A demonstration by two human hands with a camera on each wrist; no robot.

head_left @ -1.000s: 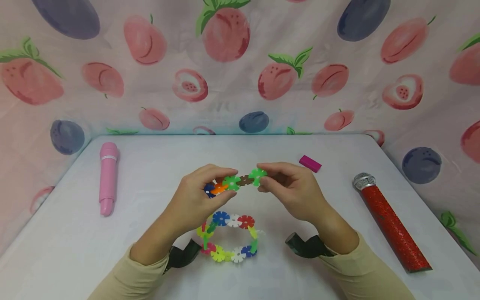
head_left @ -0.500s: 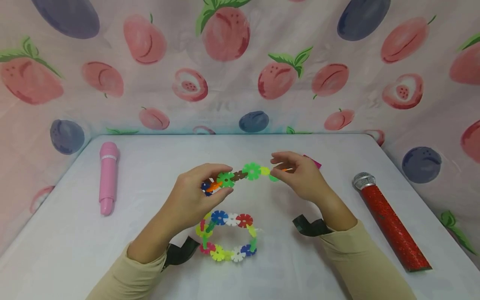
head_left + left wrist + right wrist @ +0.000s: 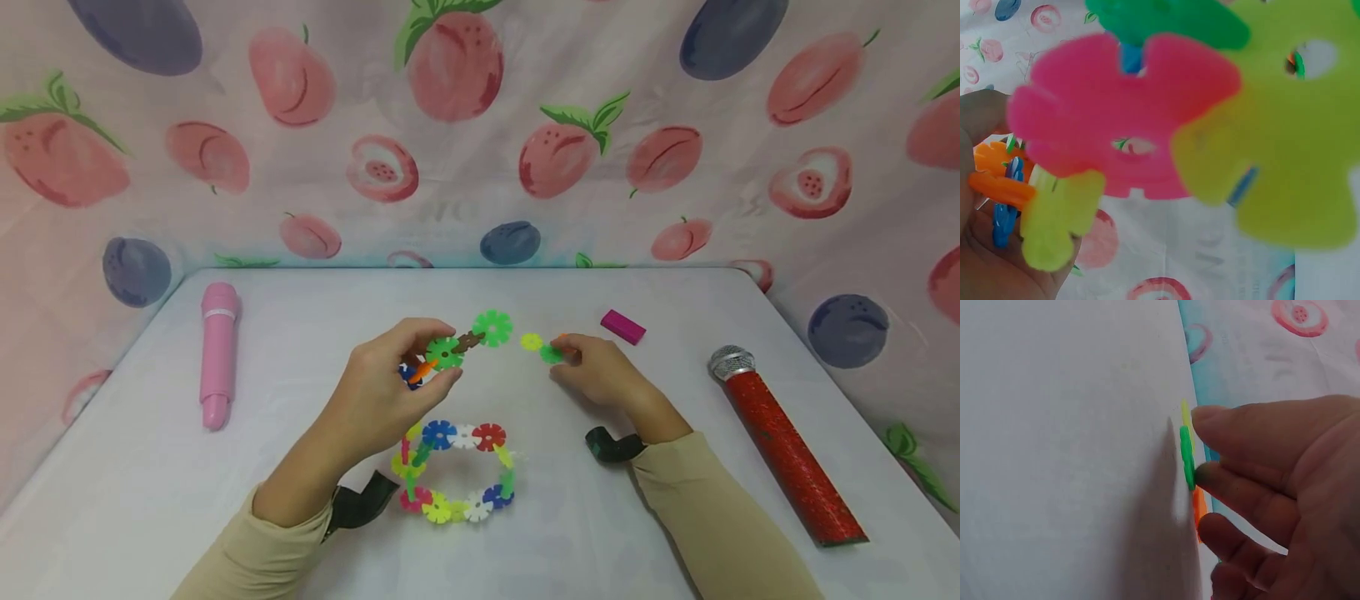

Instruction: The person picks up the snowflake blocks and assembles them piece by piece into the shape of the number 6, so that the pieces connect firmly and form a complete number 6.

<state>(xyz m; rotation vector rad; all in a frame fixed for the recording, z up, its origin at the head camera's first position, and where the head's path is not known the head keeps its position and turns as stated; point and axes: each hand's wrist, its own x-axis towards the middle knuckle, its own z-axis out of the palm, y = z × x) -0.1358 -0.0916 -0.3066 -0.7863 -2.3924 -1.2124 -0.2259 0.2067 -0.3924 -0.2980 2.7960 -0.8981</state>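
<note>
My left hand (image 3: 382, 387) pinches a short chain of slotted flower discs (image 3: 468, 342), with blue, orange, green and brown pieces; its green end sticks out to the right above the table. My right hand (image 3: 603, 379) is low at the table, its fingertips at a few loose discs. Among these are a yellow disc (image 3: 532, 342) and a green disc (image 3: 1187, 456), seen edge-on in the right wrist view, with an orange one partly under the fingers. A closed loop of linked discs (image 3: 489, 437) stands below the hands; its pink disc (image 3: 1122, 112) looms large in the left wrist view.
A pink toy microphone (image 3: 218, 358) lies at the left of the white table. On the right lies a red glittery microphone (image 3: 791, 454) with a silver head. A small magenta block (image 3: 623, 327) sits behind my right hand. Fruit-patterned cloth (image 3: 450, 200) hangs behind.
My right hand has released the green end of the chain, moved right and come down to the loose discs. My left hand has shifted slightly left, still holding the chain.
</note>
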